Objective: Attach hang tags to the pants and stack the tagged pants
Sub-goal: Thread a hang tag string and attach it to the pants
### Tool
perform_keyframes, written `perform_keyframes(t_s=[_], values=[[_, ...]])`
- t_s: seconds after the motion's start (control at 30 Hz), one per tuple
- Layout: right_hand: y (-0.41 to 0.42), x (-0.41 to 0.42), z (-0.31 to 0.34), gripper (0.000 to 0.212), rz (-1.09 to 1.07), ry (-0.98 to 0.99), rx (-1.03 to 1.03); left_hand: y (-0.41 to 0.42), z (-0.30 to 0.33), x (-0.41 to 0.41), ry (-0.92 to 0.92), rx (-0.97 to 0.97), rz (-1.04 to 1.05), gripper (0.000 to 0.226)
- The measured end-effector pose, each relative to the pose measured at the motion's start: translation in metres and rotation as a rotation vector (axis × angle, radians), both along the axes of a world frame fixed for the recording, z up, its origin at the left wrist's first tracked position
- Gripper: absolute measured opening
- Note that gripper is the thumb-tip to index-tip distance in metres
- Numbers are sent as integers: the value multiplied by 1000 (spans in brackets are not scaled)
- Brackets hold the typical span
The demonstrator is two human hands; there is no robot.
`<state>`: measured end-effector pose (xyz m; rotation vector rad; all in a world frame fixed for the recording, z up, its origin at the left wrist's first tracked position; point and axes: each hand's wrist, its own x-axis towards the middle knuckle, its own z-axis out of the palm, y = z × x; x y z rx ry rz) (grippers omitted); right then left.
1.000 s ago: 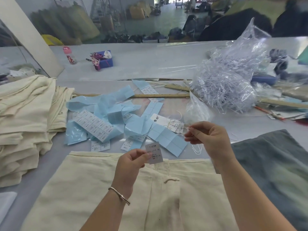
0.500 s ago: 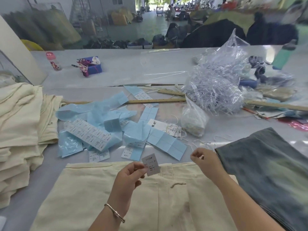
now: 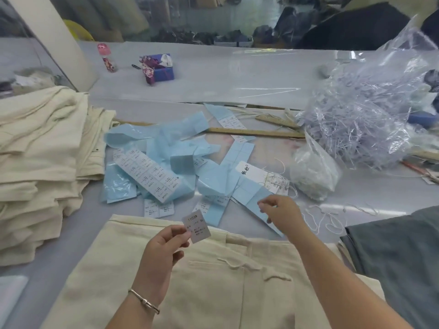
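Left hand [image 3: 164, 248]: we pinch a small tag [image 3: 196, 226] above the cream pants [image 3: 202, 288].
Right hand [image 3: 281, 213]: our fingertips pinched together; contents unclear.

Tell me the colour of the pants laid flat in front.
Cream pants, plain; head view.

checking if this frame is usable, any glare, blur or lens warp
Head view: glare streaks on the table; wide-angle warp bends the ruler and edges; background soft; tag in the left hand only partly legible; right hand fairly sharp.
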<state>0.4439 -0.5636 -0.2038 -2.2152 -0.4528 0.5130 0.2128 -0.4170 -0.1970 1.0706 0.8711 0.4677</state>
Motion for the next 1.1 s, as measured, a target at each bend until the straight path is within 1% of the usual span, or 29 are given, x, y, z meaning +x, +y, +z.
perform_keyframes(t_s=[0.03, 0.1, 0.17, 0.3, 0.4, 0.47, 0.57, 0.7, 0.83, 0.9, 0.97, 1.03, 1.1], values=[[10, 14, -5, 15, -55, -81, -23, 0, -3, 2, -1, -15, 7, 27], [33, 39, -16, 19, -116, -241, -82, -2, -8, 8, -8, -58, 24, 26], [58, 60, -27, 17, -65, -365, -151, -5, -13, 19, -7, -97, 29, 25], [99, 99, -40, 32, 165, -490, -397, -8, -22, 48, -3, -150, 1, 22], [116, 117, -47, 40, 241, -523, -591, -8, -28, 70, 4, -168, -50, 24], [120, 125, -52, 44, 272, -530, -638, -7, -30, 81, -1, -175, -68, 23], [117, 131, -56, 44, 303, -574, -616, -2, -34, 98, 2, -151, -60, 19], [112, 129, -62, 41, 311, -633, -529, 5, -35, 116, 3, -140, -79, 16], [111, 129, -62, 37, 304, -649, -479, 11, -38, 121, 9, -120, -86, 20], [110, 128, -64, 35, 323, -665, -488, 13, -40, 121, 6, -118, -80, 19], [110, 126, -66, 35, 321, -637, -462, 14, -41, 120, -2, -125, -74, 15], [111, 126, -64, 44, 288, -584, -417, 14, -42, 120, -12, -123, -77, 15], [114, 127, -61, 54, 250, -585, -403, 14, -39, 123, -17, -81, -108, 18]])
